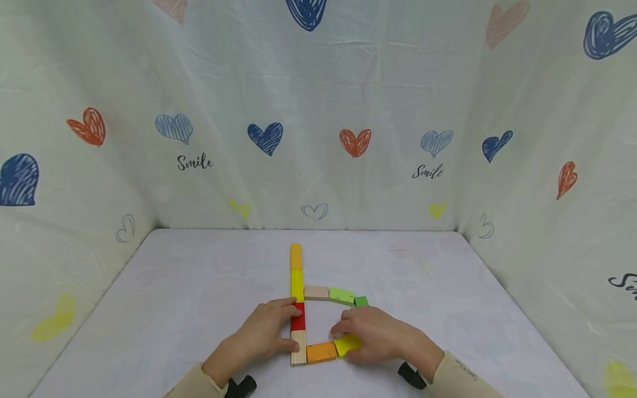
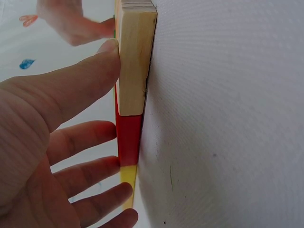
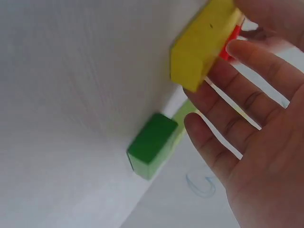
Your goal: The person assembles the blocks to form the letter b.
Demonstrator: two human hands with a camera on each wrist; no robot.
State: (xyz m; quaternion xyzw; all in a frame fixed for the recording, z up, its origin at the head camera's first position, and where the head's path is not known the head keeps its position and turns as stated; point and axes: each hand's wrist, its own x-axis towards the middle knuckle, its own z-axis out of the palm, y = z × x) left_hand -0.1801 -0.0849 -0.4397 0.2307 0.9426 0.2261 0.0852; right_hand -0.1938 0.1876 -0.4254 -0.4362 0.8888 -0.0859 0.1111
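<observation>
A straight column of wooden blocks runs away from me on the white table: a plain wood block (image 1: 298, 358), a red block (image 1: 298, 319), a yellow block (image 1: 297, 284) and a yellow-orange block (image 1: 296, 257). My left hand (image 1: 266, 329) rests along its left side, thumb on the plain block and fingertips by the red and yellow ones. To the right, an orange block (image 1: 321, 352) abuts the column's near end. Beyond it, my right hand (image 1: 380, 334) pinches a second yellow block (image 1: 346, 345), thumb on the near side and fingers on the far side.
From the column's middle, a pale pinkish block (image 1: 316, 293), a light green block (image 1: 341, 296) and a dark green block (image 1: 361, 301) curve rightward. A heart-printed cloth (image 1: 308, 166) encloses the table (image 1: 199, 276) at the back and sides.
</observation>
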